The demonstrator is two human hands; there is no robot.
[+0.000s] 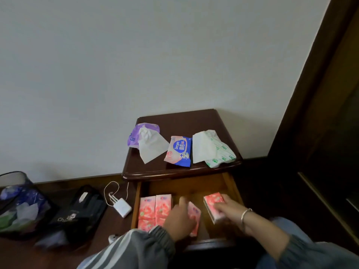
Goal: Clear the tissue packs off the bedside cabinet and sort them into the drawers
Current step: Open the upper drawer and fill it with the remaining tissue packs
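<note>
Three tissue packs lie on top of the bedside cabinet [194,121], centre frame: a purple pack [134,137] at left with a sheet pulled out, a blue-and-pink pack [178,151] in the middle, and a green-and-white pack [220,150] at right, also with a sheet out. Top drawer [190,188] is pulled open below them. Two pink packs [155,210] lie side by side at its left end. Left hand [180,218], lower centre, is curled round the middle pink pack [195,216], which stands tilted on edge; the image is blurred here. Right hand [227,210], with a bracelet [245,214] on the wrist, grips the right pink pack [213,204] near the drawer's right wall, fingers wrapped over it. On the floor, lower left: a white charger [122,206] with its cable, a black bag [81,212], a bin [17,200].
</note>
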